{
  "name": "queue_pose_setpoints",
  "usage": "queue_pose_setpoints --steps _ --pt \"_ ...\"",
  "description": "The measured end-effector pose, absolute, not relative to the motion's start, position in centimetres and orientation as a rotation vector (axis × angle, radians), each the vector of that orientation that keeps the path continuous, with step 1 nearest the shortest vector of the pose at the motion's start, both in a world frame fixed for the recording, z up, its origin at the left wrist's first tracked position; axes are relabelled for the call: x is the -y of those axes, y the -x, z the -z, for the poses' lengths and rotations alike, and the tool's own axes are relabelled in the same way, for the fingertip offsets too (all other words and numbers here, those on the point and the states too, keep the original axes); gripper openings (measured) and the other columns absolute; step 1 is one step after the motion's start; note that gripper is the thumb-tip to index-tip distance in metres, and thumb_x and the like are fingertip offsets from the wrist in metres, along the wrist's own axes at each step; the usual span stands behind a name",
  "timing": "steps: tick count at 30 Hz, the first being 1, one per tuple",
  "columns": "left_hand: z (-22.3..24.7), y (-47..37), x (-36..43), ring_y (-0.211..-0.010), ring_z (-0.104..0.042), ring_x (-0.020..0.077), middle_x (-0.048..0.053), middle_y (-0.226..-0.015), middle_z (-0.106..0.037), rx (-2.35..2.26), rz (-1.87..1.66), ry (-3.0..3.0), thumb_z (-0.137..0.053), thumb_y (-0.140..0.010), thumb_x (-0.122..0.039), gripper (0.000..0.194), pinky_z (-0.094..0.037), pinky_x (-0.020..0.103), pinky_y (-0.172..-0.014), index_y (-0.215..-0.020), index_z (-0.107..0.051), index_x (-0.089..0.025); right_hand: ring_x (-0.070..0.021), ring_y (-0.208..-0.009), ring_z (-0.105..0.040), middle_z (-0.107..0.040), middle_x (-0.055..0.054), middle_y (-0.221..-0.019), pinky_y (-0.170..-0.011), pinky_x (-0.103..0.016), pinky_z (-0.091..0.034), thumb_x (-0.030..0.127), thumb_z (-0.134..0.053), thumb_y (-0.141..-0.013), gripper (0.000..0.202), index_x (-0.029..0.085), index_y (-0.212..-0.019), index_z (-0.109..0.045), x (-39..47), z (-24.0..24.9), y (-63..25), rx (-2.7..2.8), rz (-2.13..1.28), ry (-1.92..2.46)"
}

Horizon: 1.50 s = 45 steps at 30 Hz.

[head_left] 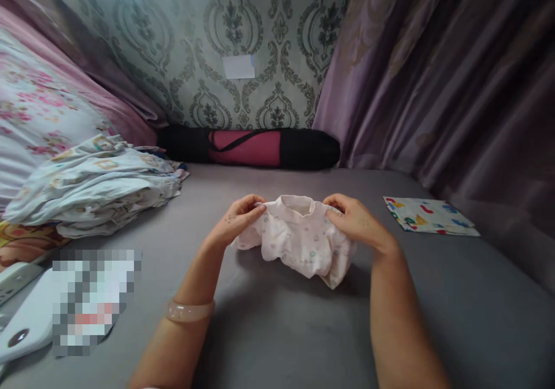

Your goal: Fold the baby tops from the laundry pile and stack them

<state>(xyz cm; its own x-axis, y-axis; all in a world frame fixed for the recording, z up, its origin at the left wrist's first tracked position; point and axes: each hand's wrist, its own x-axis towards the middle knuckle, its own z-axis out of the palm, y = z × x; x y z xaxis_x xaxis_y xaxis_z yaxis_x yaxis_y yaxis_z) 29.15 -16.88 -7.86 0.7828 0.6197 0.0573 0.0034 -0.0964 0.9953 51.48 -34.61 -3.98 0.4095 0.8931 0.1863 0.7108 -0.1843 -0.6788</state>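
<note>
In the head view, a small pale printed garment (303,239) is held up over a grey surface (277,331), with its neckline uppermost; whether its lower folds touch the surface cannot be told. One shoulder is pinched between thumb and fingers by the left hand (240,218), the other by the right hand (353,218), so each grip is narrow and filled with cloth. The fabric can be judged light, soft and limp, hardly slippery or fragile, and likely to sag or crease wherever it is unsupported. It is best taken by the shoulder seams, where the neckline is kept spread and level. A heap of cloths (108,184) is seen to the left, a folded patterned cloth (429,215) to the right.
</note>
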Motion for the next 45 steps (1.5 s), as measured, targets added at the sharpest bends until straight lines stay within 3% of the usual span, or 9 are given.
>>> queue_pose_setpoints --steps 3,8,13,23,27,31,36,41,45 --pt "7.9 -29.2 16.9 -0.065 -0.056 0.0115 0.000 -0.076 -0.061 -0.519 -0.509 -1.583 -0.069 -0.075 -0.049 0.036 -0.043 0.021 -0.056 -0.092 -0.063 -0.018 -0.0177 -0.084 -0.063 -0.071 -0.004 -0.095 -0.077 -0.028 -0.047 0.027 -0.059 -0.080 0.033 0.020 -0.112 -0.066 34.0 4.9 -51.6 1.409 -0.382 1.962" --pt "7.5 -28.7 16.8 -0.071 -0.060 0.0152 0.003 -0.083 -0.066 -0.526 -0.393 -1.629 -0.070 -0.073 -0.049 0.041 -0.045 0.023 -0.061 -0.098 -0.067 -0.016 -0.0210 -0.092 -0.064 -0.072 -0.004 -0.103 -0.080 -0.030 -0.047 0.047 -0.059 -0.083 0.034 0.022 -0.104 -0.071 34.0 4.9 -51.2 1.426 -0.502 1.947" --pt "7.3 -28.4 16.5 -0.076 -0.060 0.0173 0.004 -0.086 -0.068 -0.550 -0.322 -1.681 -0.069 -0.074 -0.050 0.042 -0.044 0.023 -0.064 -0.097 -0.070 -0.015 -0.0198 -0.083 -0.064 -0.073 -0.001 -0.088 -0.070 -0.027 -0.045 0.046 -0.059 -0.083 0.030 0.023 -0.095 -0.074 34.1 4.7 -51.2 1.448 -0.601 1.886" --pt "7.8 -28.4 16.4 -0.057 -0.048 0.0113 0.000 -0.062 -0.056 -0.559 -0.178 -1.754 -0.066 -0.076 -0.055 0.041 -0.032 0.021 -0.050 -0.080 -0.072 -0.015 -0.0136 -0.065 -0.052 -0.063 0.000 -0.073 -0.057 -0.025 -0.037 0.046 -0.053 -0.087 0.030 0.019 -0.085 -0.067 34.6 3.9 -51.0 1.498 -0.546 1.908" --pt "7.9 -28.3 16.3 -0.053 -0.042 0.0083 -0.003 -0.056 -0.049 -0.530 -0.227 -1.757 -0.069 -0.074 -0.052 0.038 -0.029 0.020 -0.049 -0.072 -0.068 -0.015 -0.0147 -0.069 -0.055 -0.065 -0.001 -0.078 -0.061 -0.026 -0.041 0.047 -0.052 -0.088 0.031 0.020 -0.091 -0.066 34.3 4.3 -51.3 1.466 -0.582 1.807" --pt "7.2 -28.0 16.6 -0.055 -0.045 0.0089 -0.002 -0.060 -0.053 -0.531 -0.298 -1.720 -0.069 -0.074 -0.051 0.036 -0.030 0.020 -0.049 -0.080 -0.070 -0.015 -0.0182 -0.081 -0.062 -0.071 -0.004 -0.089 -0.071 -0.029 -0.047 0.049 -0.062 -0.081 0.037 0.021 -0.103 -0.069 34.5 4.5 -51.6 1.377 -0.743 1.703" --pt "5.1 -27.7 16.8 -0.054 -0.044 0.0086 -0.002 -0.061 -0.051 -0.513 -0.300 -1.822 -0.066 -0.077 -0.053 0.037 -0.028 0.020 -0.048 -0.079 -0.067 -0.015 -0.0201 -0.086 -0.064 -0.072 -0.004 -0.088 -0.075 -0.030 -0.048 0.049 -0.066 -0.074 0.040 0.020 -0.100 -0.073 35.3 2.9 -51.5 1.409 -0.871 1.708" --pt "1.4 -28.5 15.5 -0.047 -0.030 0.0054 -0.006 -0.054 -0.035 -0.429 -0.347 -2.026 -0.065 -0.077 -0.054 0.043 -0.019 0.021 -0.044 -0.061 -0.052 -0.016 -0.0171 -0.073 -0.060 -0.070 -0.003 -0.081 -0.063 -0.026 -0.043 0.046 -0.057 -0.081 0.034 0.018 -0.092 -0.072 34.3 0.4 -52.1 1.582 -0.576 1.828" --pt "-2.4 -29.9 14.1 -0.049 -0.031 0.0055 -0.005 -0.056 -0.037 -0.287 -0.565 -2.190 -0.062 -0.081 -0.050 0.039 -0.021 0.021 -0.045 -0.065 -0.057 -0.015 -0.0164 -0.064 -0.055 -0.064 -0.003 -0.070 -0.057 -0.027 -0.036 0.040 -0.045 -0.089 0.033 0.017 -0.084 -0.069 32.3 -2.2 -52.2 1.531 -0.002 1.965"
